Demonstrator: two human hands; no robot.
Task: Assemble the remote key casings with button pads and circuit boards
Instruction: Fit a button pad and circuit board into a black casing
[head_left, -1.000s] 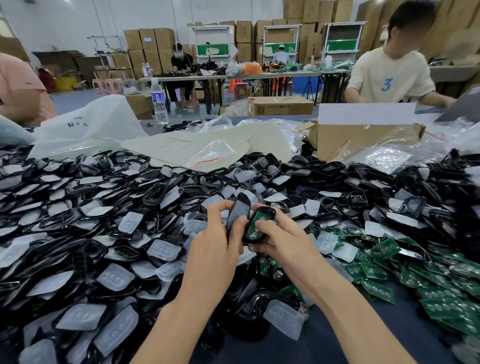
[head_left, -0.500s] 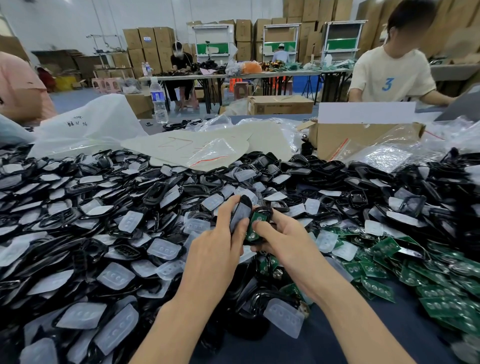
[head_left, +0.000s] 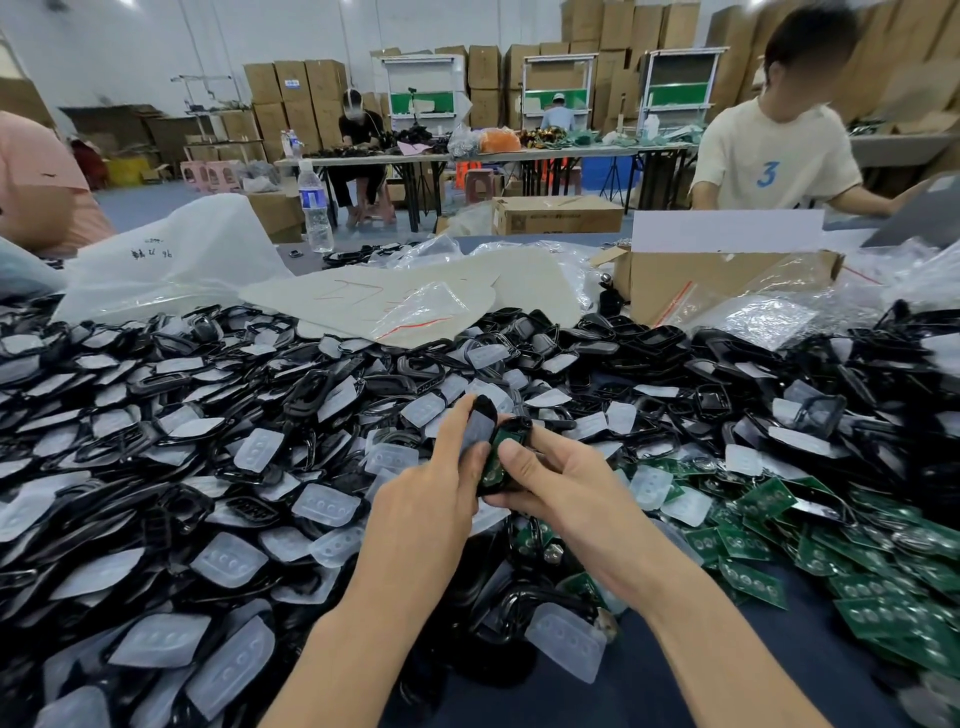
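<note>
My left hand (head_left: 431, 499) pinches a black casing half (head_left: 480, 423) with a translucent button pad in it, held upright between thumb and forefinger. Right beside it my right hand (head_left: 561, 483) grips a second black casing half (head_left: 501, 457) with a green circuit board seated inside. The two halves touch along one edge above the table's middle. Loose black casings (head_left: 171, 431) and translucent button pads (head_left: 327, 504) lie heaped over the left and centre. Green circuit boards (head_left: 769, 551) are piled at the right.
An open cardboard box (head_left: 675, 280) and plastic bags (head_left: 171, 260) lie at the back of the table, with a water bottle (head_left: 314, 208) beyond. A person in a cream shirt (head_left: 774, 156) sits opposite at right, and another person's pink sleeve (head_left: 36, 182) shows at left.
Both hands have drawn slightly closer together. The casing half with the pad now stands more upright against the half that holds the green board.
</note>
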